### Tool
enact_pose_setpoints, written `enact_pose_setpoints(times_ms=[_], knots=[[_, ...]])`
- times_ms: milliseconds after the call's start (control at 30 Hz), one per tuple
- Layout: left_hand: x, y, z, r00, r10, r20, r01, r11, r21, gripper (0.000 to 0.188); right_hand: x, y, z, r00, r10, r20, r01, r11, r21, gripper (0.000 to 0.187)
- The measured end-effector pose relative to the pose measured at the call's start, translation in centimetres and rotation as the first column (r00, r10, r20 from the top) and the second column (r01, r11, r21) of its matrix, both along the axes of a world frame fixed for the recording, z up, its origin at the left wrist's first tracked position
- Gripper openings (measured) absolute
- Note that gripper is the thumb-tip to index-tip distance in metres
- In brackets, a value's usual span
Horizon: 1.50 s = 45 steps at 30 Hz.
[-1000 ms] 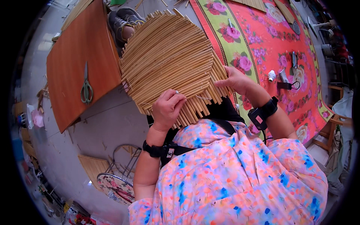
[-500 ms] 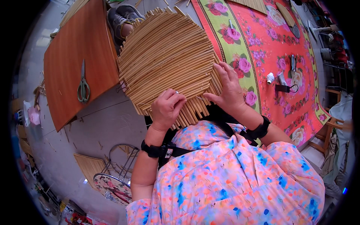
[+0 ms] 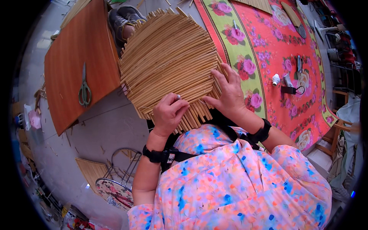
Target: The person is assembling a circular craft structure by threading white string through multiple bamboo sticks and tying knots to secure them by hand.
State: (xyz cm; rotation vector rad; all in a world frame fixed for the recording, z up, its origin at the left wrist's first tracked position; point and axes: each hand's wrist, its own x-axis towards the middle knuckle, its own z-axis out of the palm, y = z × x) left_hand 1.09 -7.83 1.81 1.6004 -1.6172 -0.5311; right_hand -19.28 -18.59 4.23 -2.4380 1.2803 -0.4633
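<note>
A roundish mat of straw-coloured sticks [image 3: 168,57], laid side by side and bound in rows, lies in front of my body. Over its near left edge, my left hand [image 3: 168,115] is closed in a pinch, thumb against forefinger. Whatever sits in that pinch is too small to make out. My right hand [image 3: 232,94] rests on the mat's near right edge with fingers spread and thumb out, lying on the sticks. Between the hands, shorter stick ends [image 3: 195,115] fan toward me, and a bit of pale thread shows near the right thumb.
Green-handled scissors [image 3: 85,90] lie on a brown wooden board [image 3: 67,65] at left. A red flowered cloth [image 3: 276,103] spreads to the right, with a white thread spool [image 3: 275,79], a black clip-like item [image 3: 289,90] and a pen [image 3: 234,25]. A flowered stool [image 3: 113,188] stands lower left.
The mat and both hands have shifted slightly left. My right fingers have slid a little inward over the mat's edge; my left hand keeps its pinch.
</note>
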Motion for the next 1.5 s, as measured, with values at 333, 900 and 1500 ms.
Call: enact_pose_setpoints(times_ms=[333, 900, 1500], knots=[[-0.2, -0.2, -0.1, 0.998, 0.019, 0.056, -0.019, 1.000, -0.004, 0.011, -0.7, -0.4, -0.3, 0.998, 0.046, 0.053, -0.048, 0.998, 0.036, 0.081], [-0.3, -0.6, -0.1, 1.000, 0.008, 0.026, -0.008, 1.000, -0.003, 0.011, -0.8, -0.3, -0.2, 0.995, 0.049, 0.086, -0.053, 0.998, 0.044, 0.077], [8.0, 5.3, 2.3, 0.839, 0.417, -0.350, -0.439, 0.898, 0.017, 0.005, -0.3, 0.1, -0.3, 0.999, 0.045, -0.005, -0.045, 0.998, -0.041, 0.078]])
